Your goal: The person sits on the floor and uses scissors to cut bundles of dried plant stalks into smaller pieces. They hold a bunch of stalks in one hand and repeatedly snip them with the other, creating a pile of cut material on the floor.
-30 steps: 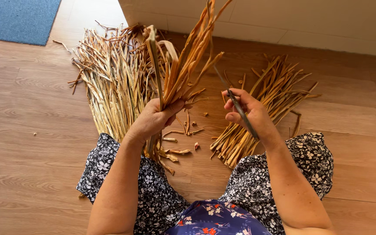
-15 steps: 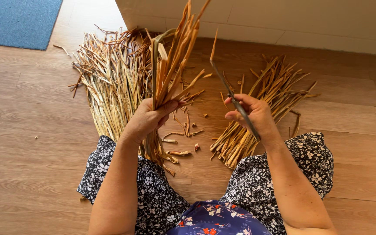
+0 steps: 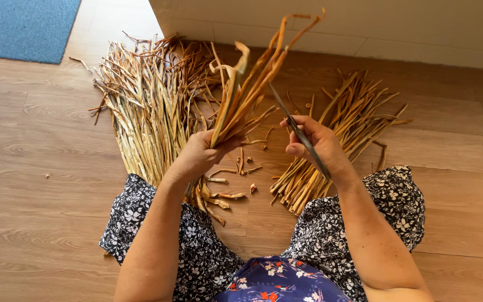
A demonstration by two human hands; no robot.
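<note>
The person sat on the wooden floor [image 3: 40, 184] with legs spread, dressed in a dark flowered garment [image 3: 197, 263]. The left hand [image 3: 199, 156] was clenched around the lower end of a bunch of dried stalks [image 3: 247, 89], which rose from the fist and fanned up and away toward the pale wall base [image 3: 364, 28]; several tips curled over at the top. The right hand [image 3: 314, 142] was closed around a slim, dark blade-like tool [image 3: 297, 131], whose upper end slanted up and to the left until it reached the held bunch just above the left hand. The two hands stood near each other, level, with only a small gap between them.

On the floor beyond the left hand lay a large pile of pale stalks [image 3: 146, 100], spread out like a fan, its near ends reaching under the left wrist. Beyond and under the right hand lay a smaller pile of browner stalks [image 3: 342, 128], its near ends between the knees. Short trimmed scraps [image 3: 225, 190] were scattered on the floor between the two piles, just below the hands. A blue mat [image 3: 23, 25] lay at the far left corner, well apart from everything else.
</note>
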